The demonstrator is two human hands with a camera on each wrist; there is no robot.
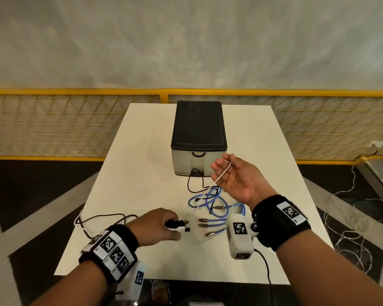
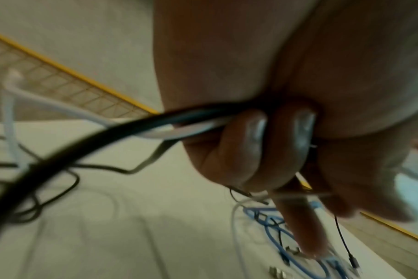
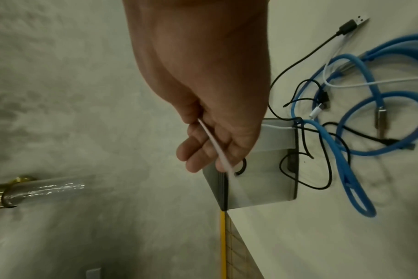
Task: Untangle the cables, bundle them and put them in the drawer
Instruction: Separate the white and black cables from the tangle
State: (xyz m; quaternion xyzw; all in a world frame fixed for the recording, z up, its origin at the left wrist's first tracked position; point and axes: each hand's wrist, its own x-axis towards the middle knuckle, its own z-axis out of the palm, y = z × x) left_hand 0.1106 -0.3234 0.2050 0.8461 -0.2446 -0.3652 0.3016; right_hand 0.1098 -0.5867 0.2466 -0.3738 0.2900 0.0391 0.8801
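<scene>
My left hand (image 1: 161,226) hovers low over the white table (image 1: 142,151) near its front edge. Its fingers (image 2: 251,151) curl round a black cable (image 2: 108,136) and a white cable (image 2: 191,130), with the plug ends (image 1: 179,227) sticking out to the right. My right hand (image 1: 232,177) is raised in front of the drawer unit (image 1: 198,129), fingers straight. A thin white cable (image 1: 223,172) runs taut across those fingers (image 3: 203,151). Below it a blue cable (image 1: 217,206) lies looped and tangled with black and white leads. Both drawers are closed.
More black cable (image 1: 102,219) trails over the table's left edge. A black lead (image 1: 195,180) loops in front of the drawer's base. A yellow mesh fence (image 1: 75,122) runs behind the table. Loose white cords (image 1: 352,217) lie on the floor at right.
</scene>
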